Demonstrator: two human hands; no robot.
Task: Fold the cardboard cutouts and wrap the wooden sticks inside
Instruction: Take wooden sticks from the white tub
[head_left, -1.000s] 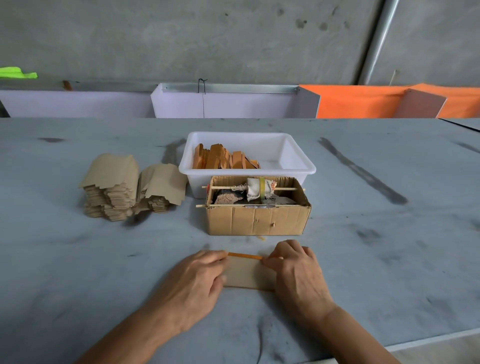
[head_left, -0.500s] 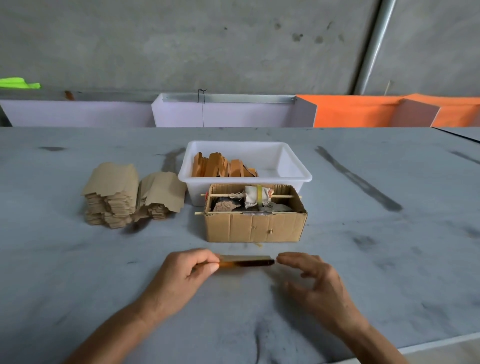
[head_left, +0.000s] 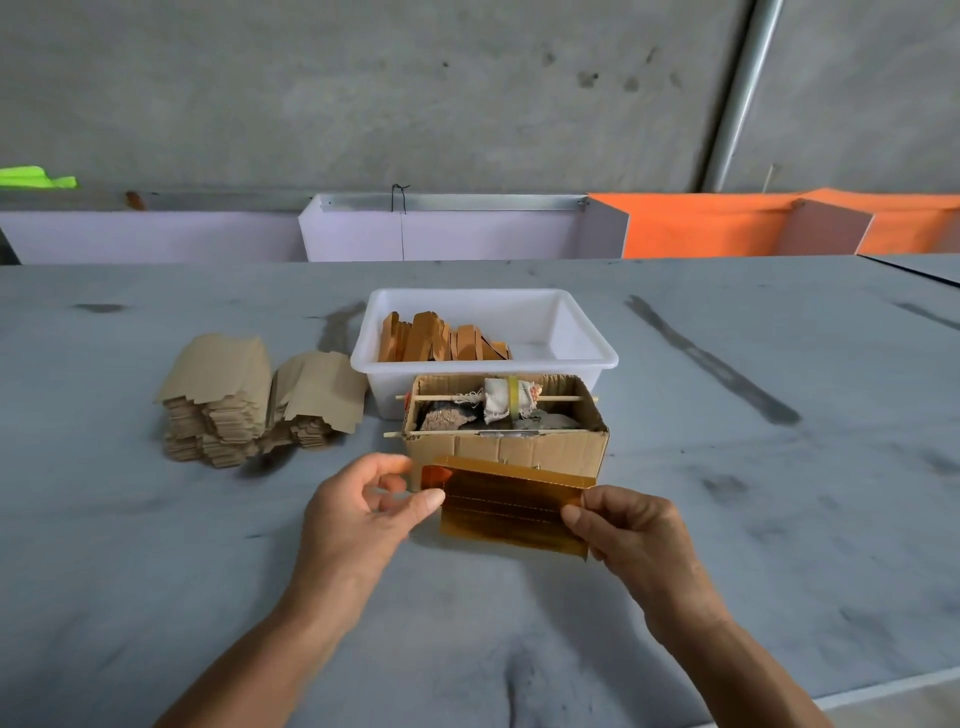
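- Raised off the grey table (head_left: 779, 545) since the earlier frame, our flat, ribbed brown cardboard cutout (head_left: 511, 512) now stands before the corrugated cardboard box (head_left: 519, 452).
- Our right hand (head_left: 631, 535) pinches its right edge.
- Our left hand (head_left: 363, 514) is loosely curled at its left edge; grip unclear.
- Orange wooden sticks (head_left: 441, 340) lie in the white plastic tub (head_left: 582, 338).

Single head-worn wide-angle view, looking forward and down from above the near edge of the grey table (head_left: 156, 519), facing the concrete wall (head_left: 363, 93) at the back. Both hands sit close in the lower centre, left hand (head_left: 358, 514) and right hand (head_left: 634, 530), forearms entering from the bottom edge; the cardboard box (head_left: 504, 452) and white tub (head_left: 587, 343) are just beyond them mid-frame, the stack of cutouts (head_left: 218, 400) left of those. No second view, so no overlap; straight lines bow toward the frame edges.
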